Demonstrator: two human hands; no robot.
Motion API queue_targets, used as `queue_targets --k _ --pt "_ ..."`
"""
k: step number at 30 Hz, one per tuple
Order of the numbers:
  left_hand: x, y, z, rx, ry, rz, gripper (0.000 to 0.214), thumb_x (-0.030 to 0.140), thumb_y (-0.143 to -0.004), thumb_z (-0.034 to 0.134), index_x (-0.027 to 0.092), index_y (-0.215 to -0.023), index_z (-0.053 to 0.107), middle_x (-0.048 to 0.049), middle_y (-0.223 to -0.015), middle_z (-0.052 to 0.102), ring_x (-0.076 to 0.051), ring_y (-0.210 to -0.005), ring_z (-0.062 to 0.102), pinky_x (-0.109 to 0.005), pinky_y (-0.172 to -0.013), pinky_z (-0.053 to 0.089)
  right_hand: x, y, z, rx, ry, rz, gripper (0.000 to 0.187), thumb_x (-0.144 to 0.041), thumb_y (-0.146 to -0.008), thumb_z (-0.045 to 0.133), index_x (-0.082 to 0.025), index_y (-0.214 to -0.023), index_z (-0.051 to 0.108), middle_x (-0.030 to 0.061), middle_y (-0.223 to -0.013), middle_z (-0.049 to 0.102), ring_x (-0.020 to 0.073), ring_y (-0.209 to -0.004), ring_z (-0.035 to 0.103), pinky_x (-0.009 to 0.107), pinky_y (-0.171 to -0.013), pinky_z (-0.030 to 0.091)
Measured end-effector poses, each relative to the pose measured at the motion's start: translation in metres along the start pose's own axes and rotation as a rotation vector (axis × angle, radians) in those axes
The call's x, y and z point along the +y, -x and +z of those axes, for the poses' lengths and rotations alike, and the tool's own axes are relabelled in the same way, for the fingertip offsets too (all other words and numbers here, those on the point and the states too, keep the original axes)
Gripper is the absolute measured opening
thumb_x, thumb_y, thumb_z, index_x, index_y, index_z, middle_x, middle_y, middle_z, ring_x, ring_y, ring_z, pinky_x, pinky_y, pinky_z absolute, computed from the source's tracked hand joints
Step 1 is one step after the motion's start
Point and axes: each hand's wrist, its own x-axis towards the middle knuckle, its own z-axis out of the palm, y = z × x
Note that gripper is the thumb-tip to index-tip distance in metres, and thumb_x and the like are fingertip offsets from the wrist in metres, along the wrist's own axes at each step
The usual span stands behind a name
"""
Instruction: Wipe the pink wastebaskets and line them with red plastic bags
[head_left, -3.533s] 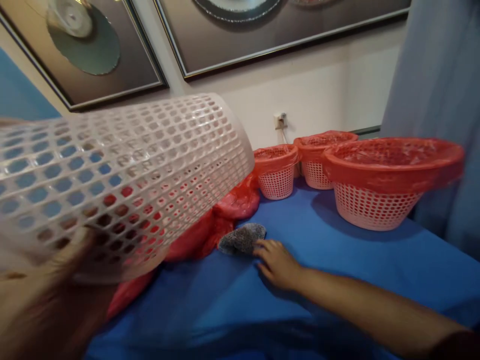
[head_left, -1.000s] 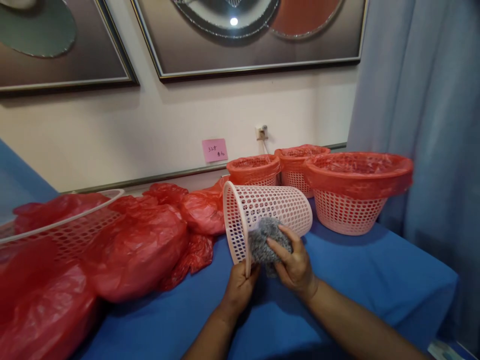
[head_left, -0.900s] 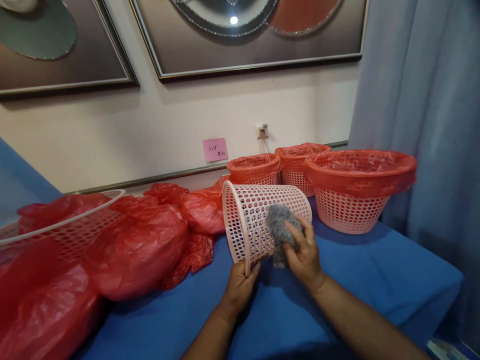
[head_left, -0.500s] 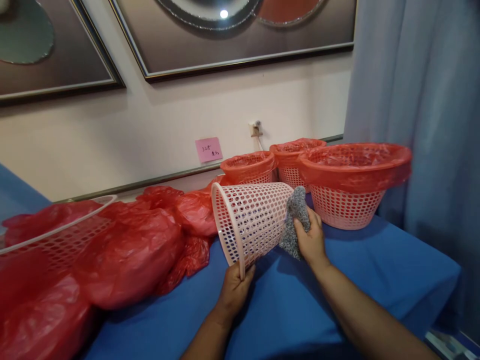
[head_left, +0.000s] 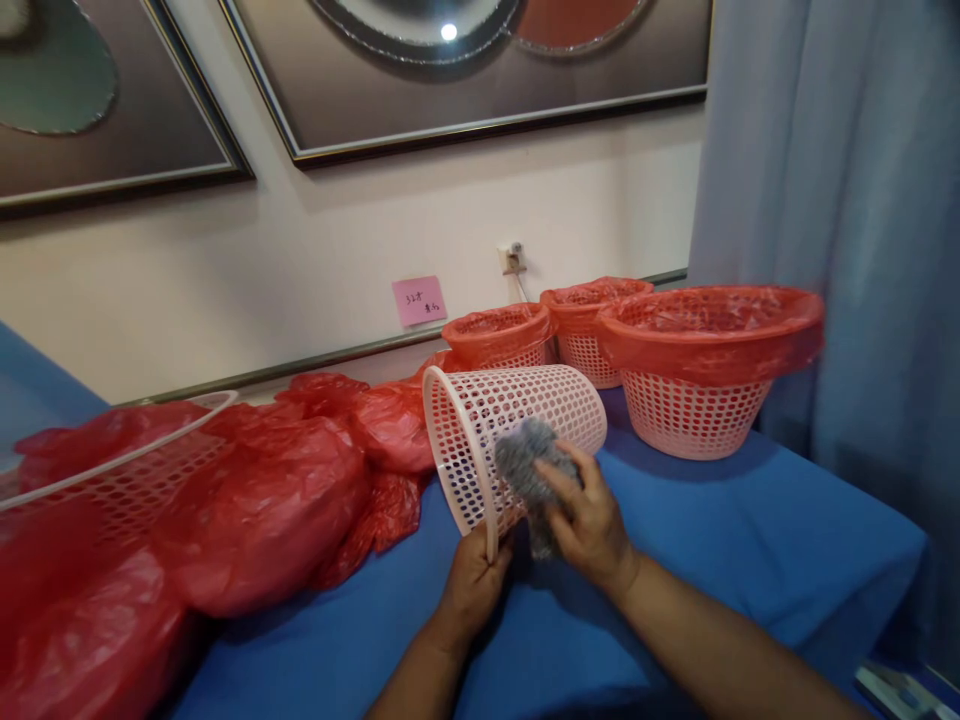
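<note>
A pale pink perforated plastic basket (head_left: 517,410) lies on its side over the blue table (head_left: 750,540), its open mouth turned to the left. My left hand (head_left: 474,583) grips the lower rim of that mouth. A grey fuzzy cloth (head_left: 525,468) is pressed against the basket's outer wall near the rim by my right hand (head_left: 589,525), whose fingers are closed over it.
Three baskets lined with red plastic bags stand at the back right: a large one (head_left: 709,365) and two smaller (head_left: 499,338) (head_left: 589,322). A heap of red bags (head_left: 262,490) and another pale basket (head_left: 112,475) fill the left. A grey curtain (head_left: 840,200) hangs at right.
My right hand has slid the grey cloth along the basket wall from the basket's far bottom end back toward the rim. The left hand keeps its hold on the rim.
</note>
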Motion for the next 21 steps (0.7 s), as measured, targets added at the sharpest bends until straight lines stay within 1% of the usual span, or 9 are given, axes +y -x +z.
queue_targets --k 3,5,7,9,12,14,18,20,21 --pt "-0.002 -0.001 0.0 -0.045 -0.049 -0.001 0.04 0.042 -0.102 0.053 0.023 -0.131 0.071 -0.0086 -0.137 0.071 -0.03 -0.133 0.061 -0.052 -0.121 0.041 0.046 -0.01 -0.005 0.244 -0.043 0.465 0.041 -0.03 -0.088 0.06 -0.022 -0.126 0.07 0.0131 -0.135 0.061 0.0301 -0.129 0.058 0.055 -0.114 0.044" --pt "-0.001 -0.001 0.0 -0.044 -0.067 -0.019 0.04 0.041 -0.101 0.052 0.023 -0.133 0.07 -0.009 -0.138 0.07 -0.029 -0.133 0.062 -0.052 -0.121 0.041 0.075 -0.014 -0.009 0.336 -0.153 0.769 0.047 -0.041 -0.084 0.062 -0.018 -0.125 0.07 0.0132 -0.122 0.069 0.0311 -0.116 0.065 0.055 -0.108 0.048" --pt "0.001 0.0 0.0 -0.057 -0.082 -0.021 0.041 0.039 -0.101 0.053 0.022 -0.135 0.069 -0.0091 -0.138 0.07 -0.029 -0.133 0.061 -0.051 -0.121 0.04 0.093 -0.016 -0.012 0.353 -0.246 0.931 0.056 -0.047 -0.083 0.06 -0.014 -0.128 0.067 0.0139 -0.112 0.074 0.0316 -0.103 0.069 0.055 -0.098 0.055" --pt "0.004 0.0 0.0 -0.082 -0.093 -0.005 0.042 0.036 -0.101 0.052 0.023 -0.137 0.067 -0.0085 -0.138 0.07 -0.029 -0.134 0.061 -0.051 -0.121 0.04 0.096 -0.016 -0.013 0.35 -0.269 0.959 0.06 -0.048 -0.084 0.058 -0.013 -0.131 0.065 0.015 -0.112 0.074 0.0324 -0.102 0.07 0.055 -0.094 0.056" --pt "0.006 -0.001 0.0 -0.111 -0.115 0.038 0.042 0.03 -0.101 0.048 0.024 -0.139 0.065 -0.0075 -0.137 0.07 -0.029 -0.134 0.06 -0.05 -0.121 0.04 0.073 -0.014 -0.012 0.291 -0.103 0.731 0.055 -0.042 -0.087 0.06 -0.017 -0.136 0.063 0.0163 -0.129 0.066 0.0335 -0.121 0.063 0.057 -0.108 0.049" --pt "0.006 -0.001 0.001 -0.119 -0.126 0.068 0.043 0.026 -0.1 0.048 0.024 -0.14 0.065 -0.0071 -0.14 0.069 -0.028 -0.135 0.058 -0.049 -0.122 0.039 0.045 -0.011 -0.011 0.155 0.036 0.395 0.052 -0.031 -0.09 0.06 -0.022 -0.141 0.06 0.0157 -0.143 0.055 0.0323 -0.134 0.055 0.055 -0.113 0.046" --pt "0.006 0.002 0.003 -0.09 -0.096 0.038 0.04 0.023 -0.099 0.049 0.022 -0.135 0.067 -0.0093 -0.131 0.072 -0.028 -0.125 0.065 -0.045 -0.109 0.052 -0.01 0.001 -0.01 -0.104 0.082 -0.233 0.059 -0.013 -0.091 0.057 -0.036 -0.145 0.056 0.01 -0.152 0.042 0.0266 -0.134 0.055 0.044 -0.104 0.056" --pt "0.009 0.002 0.004 -0.089 -0.077 0.005 0.038 0.024 -0.101 0.047 0.02 -0.133 0.068 -0.0103 -0.125 0.075 -0.028 -0.119 0.067 -0.043 -0.103 0.055 -0.02 0.005 -0.009 -0.119 0.071 -0.329 0.058 -0.012 -0.09 0.057 -0.037 -0.142 0.058 0.0093 -0.15 0.042 0.0248 -0.13 0.058 0.04 -0.098 0.06" --pt "0.012 0.002 0.003 -0.098 -0.079 0.003 0.039 0.023 -0.101 0.046 0.02 -0.133 0.067 -0.0104 -0.124 0.075 -0.028 -0.119 0.067 -0.044 -0.105 0.054 -0.018 0.005 -0.008 -0.105 0.07 -0.301 0.057 -0.011 -0.09 0.056 -0.036 -0.141 0.059 0.0096 -0.15 0.042 0.0249 -0.13 0.057 0.04 -0.099 0.06"
